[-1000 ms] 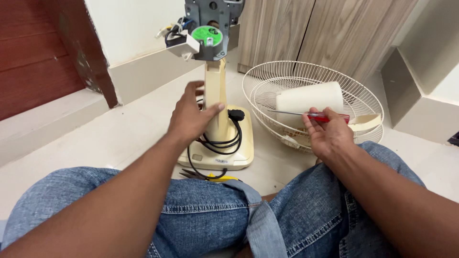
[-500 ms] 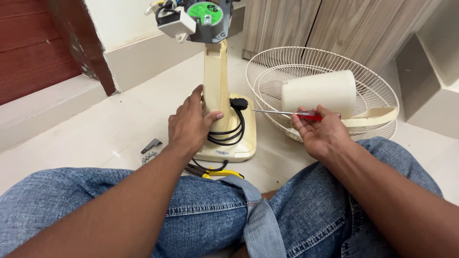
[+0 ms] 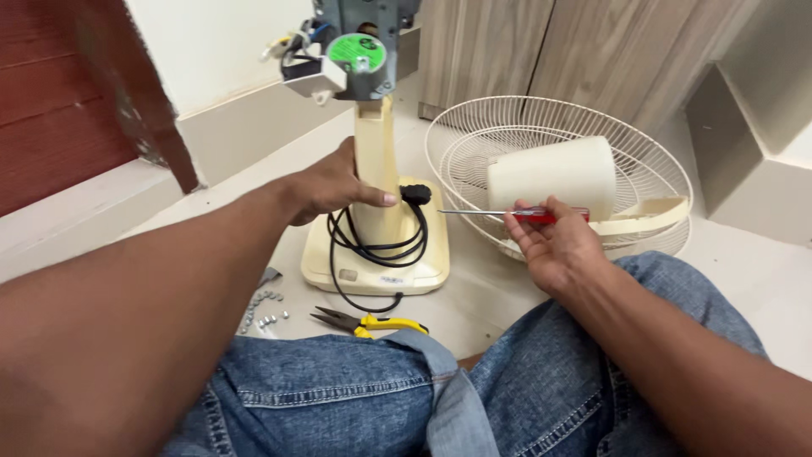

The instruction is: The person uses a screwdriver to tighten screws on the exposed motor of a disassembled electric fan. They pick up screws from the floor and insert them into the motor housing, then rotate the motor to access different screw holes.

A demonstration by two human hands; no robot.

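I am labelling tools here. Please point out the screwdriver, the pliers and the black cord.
screwdriver point(image 3: 484, 211): head view, on the metal shaft.
pliers point(image 3: 391, 323): head view, on the yellow handle.
black cord point(image 3: 378, 249): head view, on the coil.

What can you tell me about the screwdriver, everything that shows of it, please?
The screwdriver has a red, glossy, plastic-looking handle and a thin bare metal shaft. It lies roughly level, tip pointing left toward the cream fan stand without reaching it. The right hand pinches the handle between thumb and fingers, hiding part of it. Behind it sit the white wire fan guard and a cream motor cover.
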